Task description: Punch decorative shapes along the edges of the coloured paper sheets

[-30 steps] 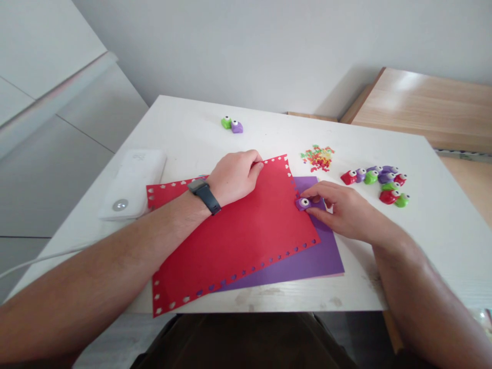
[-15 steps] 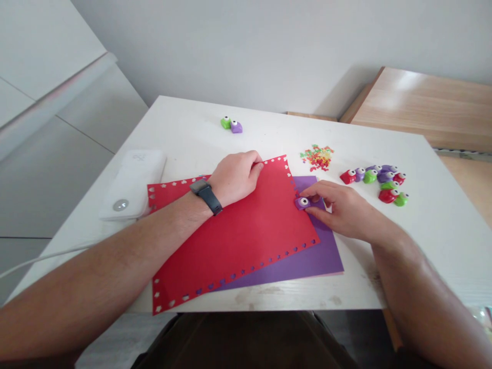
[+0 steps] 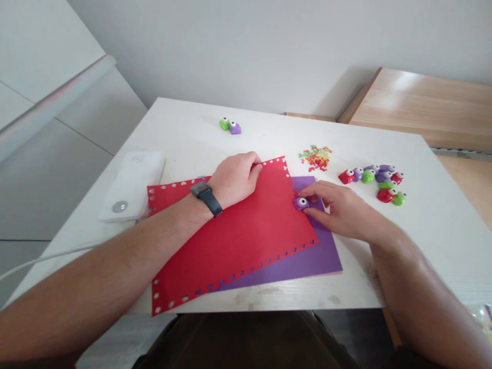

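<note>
A red sheet of paper (image 3: 238, 236) with small shapes cut along its edges lies askew over a purple sheet (image 3: 323, 256). My left hand (image 3: 238, 177) grips the red sheet at its far edge, thumb on top and the other fingers mostly hidden. At the red sheet's right edge sits a purple craft punch (image 3: 302, 203) with a star on its white button. My right hand (image 3: 338, 207) holds that punch between thumb and fingers.
A heap of coloured paper cutouts (image 3: 315, 157) lies beyond the sheets. Several punches (image 3: 369, 176) cluster at the right; a green punch (image 3: 224, 123) and a purple punch (image 3: 235, 128) stand at the back. A white device (image 3: 132, 184) with a cable is at the left.
The whole view has shifted very slightly. Both hands, the red sheet and the purple punch keep their places relative to one another.
</note>
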The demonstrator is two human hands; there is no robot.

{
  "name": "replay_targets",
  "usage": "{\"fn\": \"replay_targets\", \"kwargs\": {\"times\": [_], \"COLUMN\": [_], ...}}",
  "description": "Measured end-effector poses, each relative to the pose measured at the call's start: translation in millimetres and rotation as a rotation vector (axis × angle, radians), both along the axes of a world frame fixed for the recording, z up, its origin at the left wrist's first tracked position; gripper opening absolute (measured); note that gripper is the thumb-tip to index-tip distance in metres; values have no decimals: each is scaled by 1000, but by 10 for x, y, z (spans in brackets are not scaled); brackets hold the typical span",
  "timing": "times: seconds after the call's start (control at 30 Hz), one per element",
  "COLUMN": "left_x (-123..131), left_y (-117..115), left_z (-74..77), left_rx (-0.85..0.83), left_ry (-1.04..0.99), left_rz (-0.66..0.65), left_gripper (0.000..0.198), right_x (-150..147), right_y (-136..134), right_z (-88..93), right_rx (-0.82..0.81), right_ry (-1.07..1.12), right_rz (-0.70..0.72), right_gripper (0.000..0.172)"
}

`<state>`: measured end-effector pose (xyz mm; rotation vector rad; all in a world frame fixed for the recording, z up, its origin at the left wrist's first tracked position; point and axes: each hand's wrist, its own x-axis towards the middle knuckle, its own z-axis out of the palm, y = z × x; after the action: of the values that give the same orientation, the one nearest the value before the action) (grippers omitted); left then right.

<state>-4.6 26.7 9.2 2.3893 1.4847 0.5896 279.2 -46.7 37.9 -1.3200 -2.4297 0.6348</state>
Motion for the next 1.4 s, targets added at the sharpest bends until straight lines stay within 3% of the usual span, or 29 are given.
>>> {"fn": "replay_targets", "kwargs": {"times": [0.57, 0.8, 1.4], "left_x": [2, -4, -11], "left_y": [7, 0, 27], "left_z": [-54, -83, -158], "left_rx": [4, 53, 54], "left_ry": [-82, -95, -143], "left_rz": [11, 0, 29], "left_gripper": [22, 24, 30], "right_x": [-12, -44, -56], "right_y": [-55, -39, -17], "right_z": [111, 76, 35], "right_rx": [16, 69, 52], "right_ry": [57, 80, 63], "right_rz": [-36, -117, -128], "right_gripper": [31, 15, 19]}}
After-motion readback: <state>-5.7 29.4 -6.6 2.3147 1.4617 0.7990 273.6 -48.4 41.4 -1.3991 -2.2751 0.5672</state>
